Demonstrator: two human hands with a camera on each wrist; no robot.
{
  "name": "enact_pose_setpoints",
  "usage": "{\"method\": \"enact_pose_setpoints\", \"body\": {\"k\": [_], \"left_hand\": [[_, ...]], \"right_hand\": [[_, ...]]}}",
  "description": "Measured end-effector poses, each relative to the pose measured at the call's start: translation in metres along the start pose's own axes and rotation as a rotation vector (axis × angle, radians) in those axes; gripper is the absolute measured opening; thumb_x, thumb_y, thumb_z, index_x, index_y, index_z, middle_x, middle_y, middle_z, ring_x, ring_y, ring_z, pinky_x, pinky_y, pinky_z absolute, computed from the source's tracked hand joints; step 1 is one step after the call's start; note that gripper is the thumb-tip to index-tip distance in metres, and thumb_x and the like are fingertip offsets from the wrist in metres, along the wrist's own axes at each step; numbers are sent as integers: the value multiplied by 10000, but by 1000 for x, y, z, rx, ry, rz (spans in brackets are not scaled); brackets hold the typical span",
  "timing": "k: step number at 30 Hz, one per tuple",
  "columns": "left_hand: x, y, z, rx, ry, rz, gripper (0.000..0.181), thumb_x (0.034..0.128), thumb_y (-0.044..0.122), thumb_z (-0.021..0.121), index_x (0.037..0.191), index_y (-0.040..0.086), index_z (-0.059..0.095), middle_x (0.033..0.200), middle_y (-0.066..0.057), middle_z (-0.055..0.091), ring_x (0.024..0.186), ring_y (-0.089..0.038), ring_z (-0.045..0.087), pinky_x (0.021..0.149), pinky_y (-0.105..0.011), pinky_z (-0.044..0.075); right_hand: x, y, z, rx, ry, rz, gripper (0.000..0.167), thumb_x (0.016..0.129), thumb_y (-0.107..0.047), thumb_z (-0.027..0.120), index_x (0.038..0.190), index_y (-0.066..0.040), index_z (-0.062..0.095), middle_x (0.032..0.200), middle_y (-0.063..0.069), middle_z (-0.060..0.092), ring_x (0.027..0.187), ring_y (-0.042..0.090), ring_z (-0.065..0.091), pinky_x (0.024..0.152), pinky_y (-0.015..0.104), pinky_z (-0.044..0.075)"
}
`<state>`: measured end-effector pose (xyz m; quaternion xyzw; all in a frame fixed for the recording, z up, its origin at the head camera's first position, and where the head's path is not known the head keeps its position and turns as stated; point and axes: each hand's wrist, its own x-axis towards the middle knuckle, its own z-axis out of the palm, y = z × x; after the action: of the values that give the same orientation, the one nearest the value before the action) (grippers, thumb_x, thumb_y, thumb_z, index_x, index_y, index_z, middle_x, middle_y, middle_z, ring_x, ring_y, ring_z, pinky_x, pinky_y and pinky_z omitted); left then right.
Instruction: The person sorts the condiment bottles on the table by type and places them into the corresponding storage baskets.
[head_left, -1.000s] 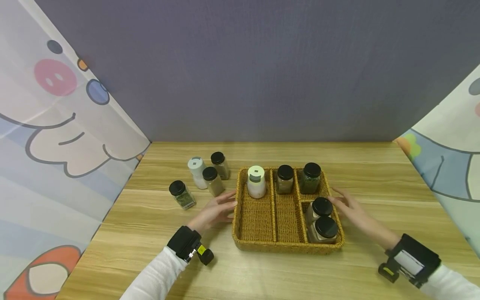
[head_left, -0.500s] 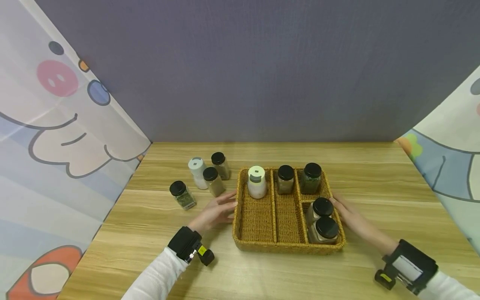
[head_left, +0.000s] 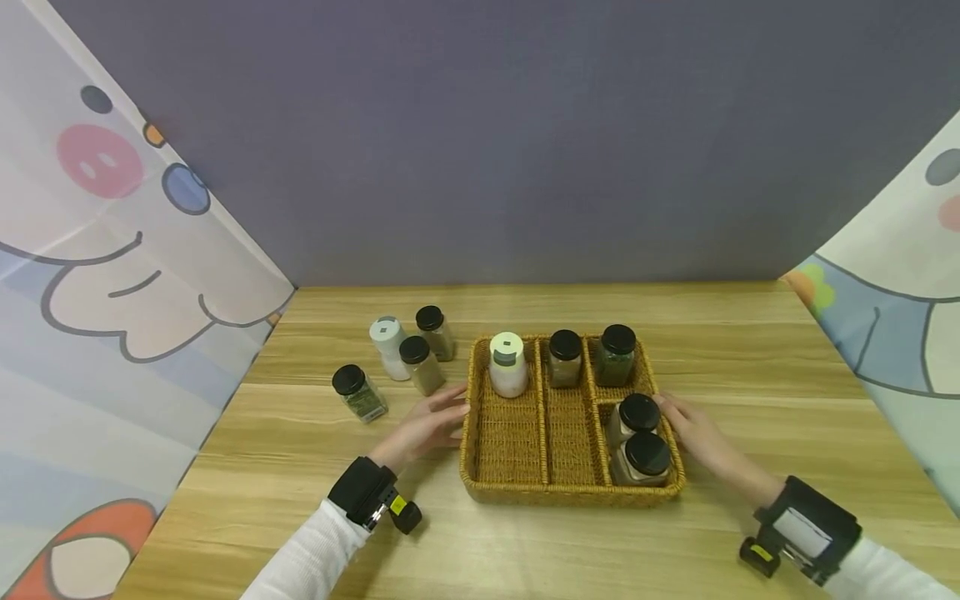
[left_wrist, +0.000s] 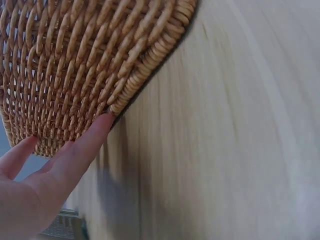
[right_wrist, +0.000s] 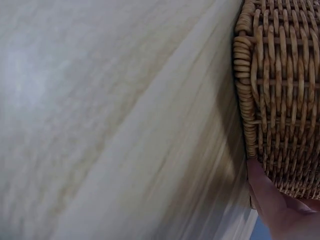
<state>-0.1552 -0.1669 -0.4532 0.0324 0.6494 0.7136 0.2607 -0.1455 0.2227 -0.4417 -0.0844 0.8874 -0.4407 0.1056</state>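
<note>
A woven wicker basket [head_left: 573, 496] with several compartments stands on the table. Against its left wall rest the straight fingertips of my left hand [head_left: 420, 429]; the left wrist view shows those fingers [left_wrist: 82, 147] extended along the weave. My right hand [head_left: 708, 442] touches the opposite wall near the rim, its far fingers partly hidden. Inside the basket are a white shaker [head_left: 507, 371] at left, a black-lidded spice jar [head_left: 565, 362] in the middle, a green-filled jar [head_left: 615, 358] at back right, and two jars [head_left: 637, 417] at front right.
Left of the basket stand a jar of green herbs [head_left: 363, 398], a white bottle [head_left: 388, 346] and two more black-lidded jars [head_left: 423, 371]. A grey panel [head_left: 525, 167] rises behind the table [head_left: 562, 554]; cartoon-printed sheets [head_left: 90, 333] flank it.
My right hand has drawn in against the basket's right wall, its raised fingers lowered. The left hand keeps its place at the other side. The head view has shifted slightly.
</note>
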Motion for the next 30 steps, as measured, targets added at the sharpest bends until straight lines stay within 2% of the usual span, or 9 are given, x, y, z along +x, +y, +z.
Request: {"method": "enact_pose_setpoints", "body": {"k": [7,11,14,17,20,26,30], "left_hand": [[-5,6,2,95,23,-2,639,890,221,512,1393,2,184,1304,-298,342,1144,-407,424,867,-466,452],[-6,12,4,199,63,23,618,879,208,537,1375,-9,240,1242,-299,407,1039,-373,522,828,-448,480],[-7,19,3,320,101,61,596,856,196,573,1349,-11,310,1200,-277,464,942,-327,580,794,-431,500],[-9,28,2,448,120,100,573,849,193,579,1323,-31,348,1174,-272,497,860,-337,601,746,-435,515],[-13,40,2,575,147,135,529,851,187,573,1297,-35,392,1147,-257,527,853,-332,598,702,-420,526],[-19,63,1,857,245,235,458,842,165,592,1252,0,475,1072,-187,596,871,-237,605,682,-301,523],[-22,74,1,981,315,306,412,842,164,595,1225,34,515,1013,-128,629,797,-196,607,618,-276,508]], "right_hand": [[-1,0,2,5,19,-24,507,980,-235,272,1244,192,337,1293,399,249,1190,529,228,966,611,219],[-1,-1,2,8,23,-16,514,979,-245,275,1252,186,331,1298,393,251,1193,524,228,966,610,221],[-1,-1,2,13,24,-13,508,978,-240,276,1254,184,331,1296,393,253,1194,522,229,968,608,221],[-1,-1,2,18,26,-15,498,978,-229,279,1251,184,337,1295,394,254,1196,520,230,970,606,221],[-1,-1,2,22,25,-13,502,978,-232,279,1252,184,334,1298,394,249,1198,520,224,971,608,216],[-1,0,2,18,28,-19,504,977,-234,282,1252,185,333,1297,394,250,1197,521,225,970,609,215],[-1,0,2,22,33,-28,495,977,-225,286,1246,187,342,1294,395,255,1196,521,230,970,608,217]]}}
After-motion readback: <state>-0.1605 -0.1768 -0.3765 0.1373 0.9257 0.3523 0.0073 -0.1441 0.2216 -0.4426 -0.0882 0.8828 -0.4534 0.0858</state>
